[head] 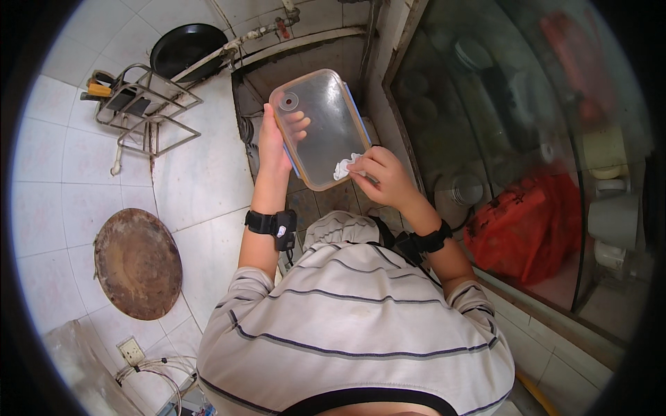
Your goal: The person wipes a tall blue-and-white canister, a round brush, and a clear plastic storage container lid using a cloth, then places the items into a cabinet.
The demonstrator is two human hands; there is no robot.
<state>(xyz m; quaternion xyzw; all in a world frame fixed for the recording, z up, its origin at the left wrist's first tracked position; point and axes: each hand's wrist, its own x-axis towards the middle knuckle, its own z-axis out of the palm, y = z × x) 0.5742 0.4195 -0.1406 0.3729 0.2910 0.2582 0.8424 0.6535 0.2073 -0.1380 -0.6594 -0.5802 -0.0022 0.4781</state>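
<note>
A clear plastic container lid is raised before me, with a round vent near one corner and blue clips along its long sides. My left hand grips its left edge, the thumb along the rim and the fingers showing through the clear plastic from behind. My right hand pinches a crumpled white tissue against the lid's lower right corner. Each forearm wears a black strap, and a small dark device is visible on the left one.
Left, a metal rack holding knives stands near a black pan on the white counter. A round wooden board leans by the tiled wall. Pipes run at the back. Right, behind glass, sits a red plastic bag.
</note>
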